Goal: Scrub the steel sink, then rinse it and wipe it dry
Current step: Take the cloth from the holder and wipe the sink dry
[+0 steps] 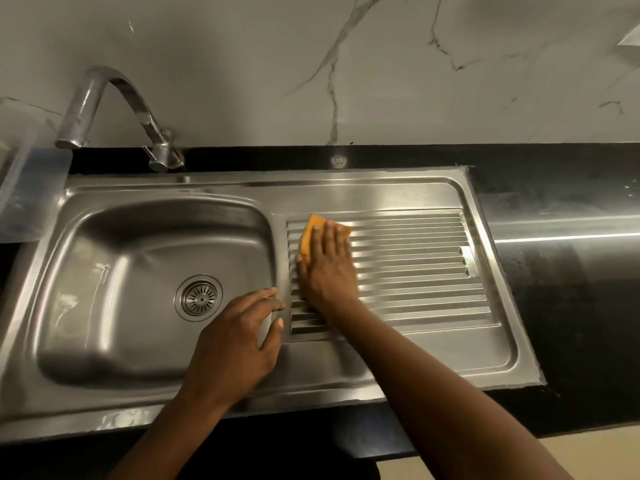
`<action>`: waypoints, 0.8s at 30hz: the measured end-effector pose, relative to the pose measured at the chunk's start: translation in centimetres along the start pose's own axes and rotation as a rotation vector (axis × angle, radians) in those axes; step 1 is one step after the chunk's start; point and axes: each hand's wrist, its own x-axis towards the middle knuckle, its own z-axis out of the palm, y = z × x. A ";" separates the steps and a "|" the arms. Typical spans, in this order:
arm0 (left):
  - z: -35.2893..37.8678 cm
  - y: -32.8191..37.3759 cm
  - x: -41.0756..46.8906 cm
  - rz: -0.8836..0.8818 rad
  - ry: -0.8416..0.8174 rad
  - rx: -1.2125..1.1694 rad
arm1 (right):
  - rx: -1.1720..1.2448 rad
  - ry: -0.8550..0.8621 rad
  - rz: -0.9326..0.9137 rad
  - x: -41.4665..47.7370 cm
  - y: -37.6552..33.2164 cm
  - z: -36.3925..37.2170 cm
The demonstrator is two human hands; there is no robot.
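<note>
The steel sink (104, 271) has a basin on the left with a round drain (199, 297) and a ribbed drainboard (415, 271) on the right. An orange cloth (310, 233) lies on the drainboard's far left ribs. My right hand (327, 268) presses flat on the cloth with straight fingers and covers most of it. My left hand (239, 344) rests on the ridge between basin and drainboard, fingers bent over the basin's edge, thumb on the drainboard side.
A curved steel tap (104, 98) stands behind the basin, its spout over the basin's far left corner. Black counter (571, 306) surrounds the sink and runs to the right. A marble-patterned wall rises behind.
</note>
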 end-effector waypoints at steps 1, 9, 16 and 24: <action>-0.1 -0.1 -0.1 -0.008 0.000 0.011 | -0.010 -0.026 -0.053 0.0 -1.2 0.4; 0.6 0.4 -0.5 0.002 0.042 0.005 | 0.380 -0.144 -0.310 -1.3 -0.5 -3.8; 2.5 2.0 -0.3 0.033 0.033 -0.047 | 0.907 0.195 0.126 -7.1 11.6 -7.4; 3.2 3.4 -0.8 0.041 -0.052 -0.033 | 0.096 0.094 0.230 -12.8 23.9 -5.9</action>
